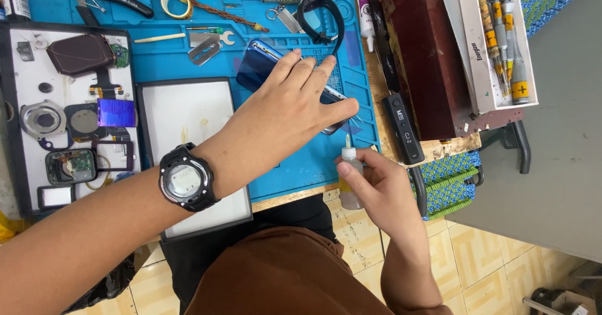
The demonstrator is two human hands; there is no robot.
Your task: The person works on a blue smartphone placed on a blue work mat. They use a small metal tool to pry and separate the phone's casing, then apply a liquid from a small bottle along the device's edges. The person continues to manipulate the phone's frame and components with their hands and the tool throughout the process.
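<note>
**One phone, one bottle, both hands engaged**

The left hand (295, 98) presses flat, fingers spread, on one blue phone (263, 64) lying on the blue mat (301, 164). The right hand (376, 186) grasps one small bottle (349, 180), nozzle up, just beside the phone's lower corner. A fine tool, possibly tweezers, shows at that corner. One wristwatch (185, 180) sits on the left wrist. Two trays (188, 108) lie left.

Work surface: blue silicone repair mat (188, 64)
Left tray: white tray of small disassembled device parts (69, 111)
Centre: blank white rectangular board (188, 111)
Top edge: black-handled pliers (119, 0), roll of cream tape (175, 2), black strap loop (321, 15)
Right: dark red box (426, 51), white case of yellow-banded screwdrivers (501, 39)
</note>
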